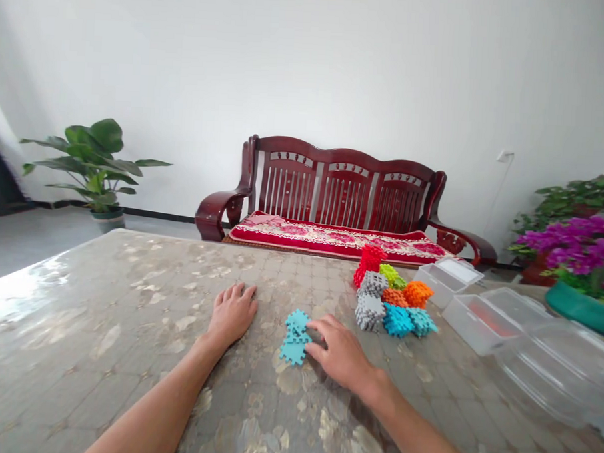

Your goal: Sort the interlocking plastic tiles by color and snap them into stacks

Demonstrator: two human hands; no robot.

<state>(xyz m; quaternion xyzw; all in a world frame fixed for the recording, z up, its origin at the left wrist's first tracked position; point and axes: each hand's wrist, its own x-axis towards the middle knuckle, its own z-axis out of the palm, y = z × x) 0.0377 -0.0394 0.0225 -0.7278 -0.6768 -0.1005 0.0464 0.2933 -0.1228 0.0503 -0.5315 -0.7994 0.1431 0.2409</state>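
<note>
Turquoise interlocking tiles (pixel 294 352) with notched edges lie in a small overlapping group on the table, with one part raised in the middle. My right hand (pixel 341 352) is at their right side, thumb and forefinger curved around the notched edge of a tile. Its other fingers are bent and partly hidden. To the left of the tiles, my left hand (pixel 233 311) rests palm down on the tablecloth. Its fingers are stretched out, and it holds nothing.
Stacks of interlocking tiles stand to the right: red (pixel 369 264), grey (pixel 371 311), green (pixel 392 276), orange (pixel 418 294) and blue (pixel 398 320). Beyond them are clear plastic boxes (pixel 478 324) and purple flowers (pixel 576 248). A wooden bench (pixel 344 188) stands behind the patterned table (pixel 141 353).
</note>
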